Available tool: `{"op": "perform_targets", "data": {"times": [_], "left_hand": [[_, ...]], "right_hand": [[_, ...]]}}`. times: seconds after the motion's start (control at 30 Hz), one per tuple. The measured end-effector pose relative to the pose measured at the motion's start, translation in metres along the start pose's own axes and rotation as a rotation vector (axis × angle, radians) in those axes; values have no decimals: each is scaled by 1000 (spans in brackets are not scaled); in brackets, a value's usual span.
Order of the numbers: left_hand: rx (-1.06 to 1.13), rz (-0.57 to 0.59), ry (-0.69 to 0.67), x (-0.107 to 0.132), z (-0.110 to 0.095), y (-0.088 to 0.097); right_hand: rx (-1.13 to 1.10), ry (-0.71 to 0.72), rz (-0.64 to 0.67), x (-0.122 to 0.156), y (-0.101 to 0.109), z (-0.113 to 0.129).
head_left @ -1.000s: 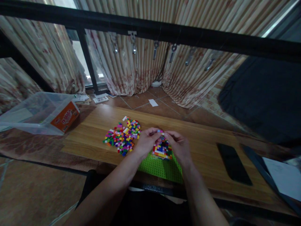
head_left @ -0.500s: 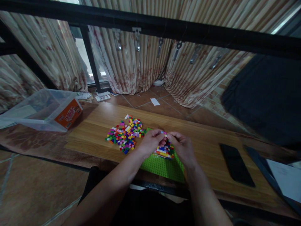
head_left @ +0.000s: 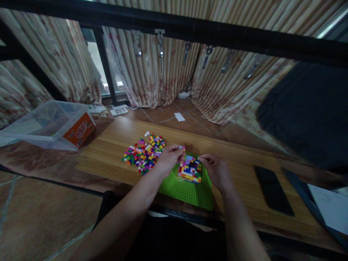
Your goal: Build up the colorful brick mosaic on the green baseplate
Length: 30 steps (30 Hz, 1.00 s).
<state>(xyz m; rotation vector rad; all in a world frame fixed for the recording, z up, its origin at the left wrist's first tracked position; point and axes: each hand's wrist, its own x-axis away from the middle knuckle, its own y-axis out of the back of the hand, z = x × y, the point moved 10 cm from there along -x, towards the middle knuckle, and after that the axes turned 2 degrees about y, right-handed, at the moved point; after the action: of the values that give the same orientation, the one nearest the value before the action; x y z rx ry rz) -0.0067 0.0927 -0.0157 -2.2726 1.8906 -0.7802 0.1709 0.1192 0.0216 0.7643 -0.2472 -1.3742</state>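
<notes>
A block of stacked, many-coloured toy bricks (head_left: 189, 169) stands on the green studded baseplate (head_left: 187, 194). My left hand (head_left: 170, 159) is at its far left corner, fingers closed on a small pink and pale toy brick piece (head_left: 182, 148). On the far right side of the stack, my right hand (head_left: 216, 169) has thumb and forefinger pinched together. A tiny pale spot shows at its fingertips, too small to name. To the left of my left hand lies a pile of loose bricks (head_left: 144, 152) on the wooden board.
A clear plastic bin (head_left: 51, 127) with an orange label stands at the far left. On the right of the wooden board (head_left: 239, 181) lies a black phone (head_left: 273, 190), with a dark folder and paper (head_left: 330, 206) beyond it. Curtains and a dark rail (head_left: 174, 30) are in front.
My hands have parted from above the stack: the left moved left with the small brick piece, the right moved slightly right. More of the stack's top now shows.
</notes>
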Motion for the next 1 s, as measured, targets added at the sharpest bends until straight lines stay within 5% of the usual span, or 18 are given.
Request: {"op": "perform_targets", "data": {"times": [0.27,0.7,1.0], "left_hand": [[-21,12,-13,3,1,-3],[-16,25,-32,3,0,-3],[-21,63,-44,3,4,-7]], "right_hand": [[126,70,39,-3,-14,5],[-236,-113,77,-6,-27,-21],[-226,-91,72,-7,-29,-24]]}}
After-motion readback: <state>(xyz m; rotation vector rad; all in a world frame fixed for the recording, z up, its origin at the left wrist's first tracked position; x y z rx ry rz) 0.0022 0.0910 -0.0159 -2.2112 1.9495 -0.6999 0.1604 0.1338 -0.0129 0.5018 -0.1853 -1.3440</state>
